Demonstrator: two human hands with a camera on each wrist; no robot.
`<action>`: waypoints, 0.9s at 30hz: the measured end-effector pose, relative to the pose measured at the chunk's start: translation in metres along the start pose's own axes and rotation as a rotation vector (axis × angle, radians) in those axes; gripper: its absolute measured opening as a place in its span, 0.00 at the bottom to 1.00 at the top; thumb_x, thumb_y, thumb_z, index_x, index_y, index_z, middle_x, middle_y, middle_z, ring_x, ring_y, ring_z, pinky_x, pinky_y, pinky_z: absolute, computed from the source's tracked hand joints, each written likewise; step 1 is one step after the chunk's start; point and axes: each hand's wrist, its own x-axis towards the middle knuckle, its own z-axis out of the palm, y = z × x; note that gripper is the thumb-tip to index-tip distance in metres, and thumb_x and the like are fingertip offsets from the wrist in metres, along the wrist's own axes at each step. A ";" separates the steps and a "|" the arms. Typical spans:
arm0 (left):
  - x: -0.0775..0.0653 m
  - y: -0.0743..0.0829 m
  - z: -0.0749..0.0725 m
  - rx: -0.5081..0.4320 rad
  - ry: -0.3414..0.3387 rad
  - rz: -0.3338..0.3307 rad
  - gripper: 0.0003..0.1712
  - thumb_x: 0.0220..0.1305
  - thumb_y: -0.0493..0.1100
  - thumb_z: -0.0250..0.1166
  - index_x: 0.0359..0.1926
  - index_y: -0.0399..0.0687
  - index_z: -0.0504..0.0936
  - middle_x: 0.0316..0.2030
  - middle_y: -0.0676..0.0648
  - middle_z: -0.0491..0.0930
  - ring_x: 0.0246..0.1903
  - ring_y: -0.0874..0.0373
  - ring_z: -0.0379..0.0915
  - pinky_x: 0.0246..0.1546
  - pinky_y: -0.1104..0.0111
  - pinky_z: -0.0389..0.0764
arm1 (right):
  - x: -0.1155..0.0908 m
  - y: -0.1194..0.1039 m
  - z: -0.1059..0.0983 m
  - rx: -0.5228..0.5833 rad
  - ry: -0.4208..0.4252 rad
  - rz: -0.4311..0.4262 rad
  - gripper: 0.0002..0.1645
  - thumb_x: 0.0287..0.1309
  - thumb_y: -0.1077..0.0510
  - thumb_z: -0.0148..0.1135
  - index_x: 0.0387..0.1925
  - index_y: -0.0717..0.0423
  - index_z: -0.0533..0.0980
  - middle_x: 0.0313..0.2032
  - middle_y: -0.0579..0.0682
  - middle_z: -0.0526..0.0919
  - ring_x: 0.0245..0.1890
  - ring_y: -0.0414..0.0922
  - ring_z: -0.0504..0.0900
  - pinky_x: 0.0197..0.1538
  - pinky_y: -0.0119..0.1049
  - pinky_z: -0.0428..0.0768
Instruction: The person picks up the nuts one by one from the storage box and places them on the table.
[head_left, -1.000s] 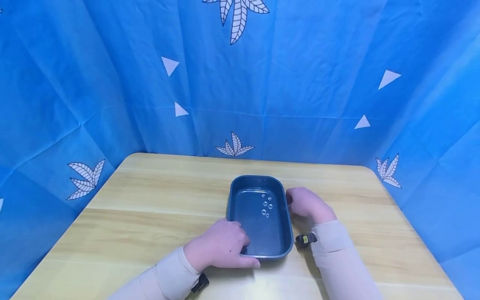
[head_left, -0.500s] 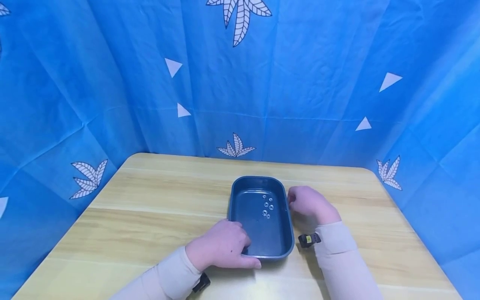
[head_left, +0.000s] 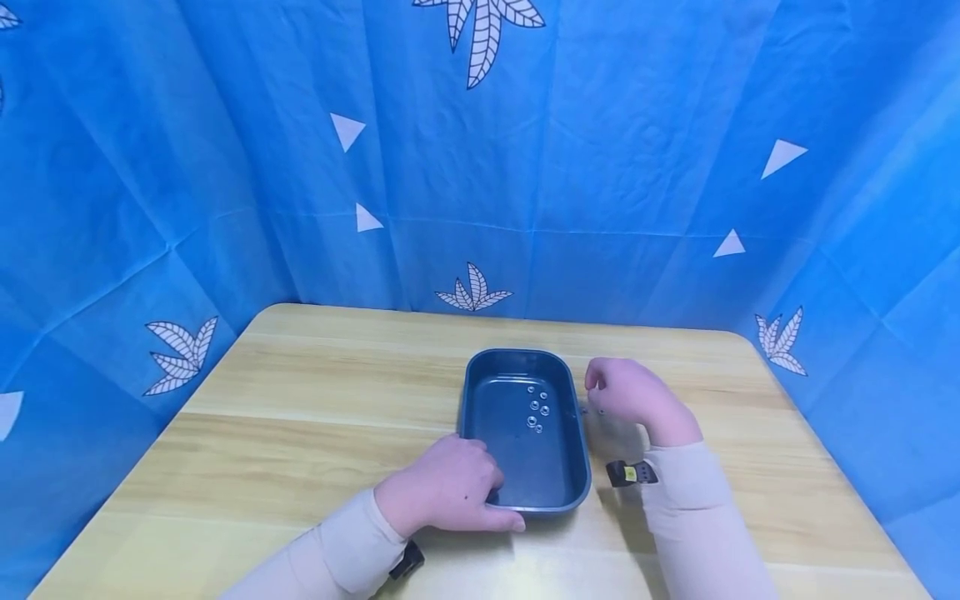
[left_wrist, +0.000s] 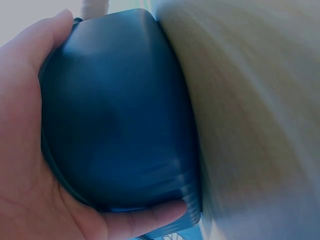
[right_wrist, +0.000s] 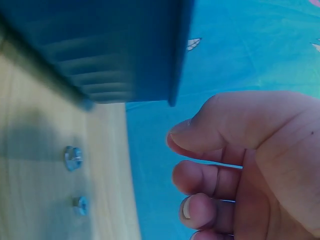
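A dark blue tray sits on the table, right of the middle, with its long sides running from near to far. Six small metal nuts lie inside it, loosely grouped toward the far right part of its floor. The left hand grips the near left corner of the tray, the thumb along the near end; in the left wrist view one finger lies against the outer wall. Just outside the right wall, two more nuts rest on the table, near each other. The right hand is above the table, close to the tray's far right side, fingers bent and thumb tip set against the forefinger; whether a small piece is pinched there I cannot tell. Both arms wear pale sleeves, with a black device at each wrist. The table has pale wood grain. Behind it and at both sides hangs a blue curtain printed with white leaves and triangles
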 end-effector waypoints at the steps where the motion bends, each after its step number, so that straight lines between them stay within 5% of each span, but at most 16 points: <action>1: 0.000 0.000 0.000 0.002 0.001 0.000 0.35 0.59 0.81 0.53 0.19 0.59 0.76 0.16 0.61 0.67 0.24 0.63 0.63 0.25 0.67 0.65 | -0.001 -0.001 -0.002 0.006 0.002 0.000 0.06 0.57 0.62 0.59 0.37 0.52 0.78 0.31 0.49 0.80 0.32 0.48 0.77 0.36 0.46 0.77; 27: 0.002 -0.002 0.003 0.006 0.011 0.018 0.35 0.60 0.81 0.52 0.21 0.59 0.78 0.15 0.63 0.66 0.23 0.64 0.63 0.23 0.68 0.64 | -0.010 -0.042 -0.014 -0.041 0.091 -0.092 0.07 0.58 0.60 0.59 0.38 0.50 0.78 0.28 0.44 0.78 0.26 0.44 0.74 0.31 0.42 0.73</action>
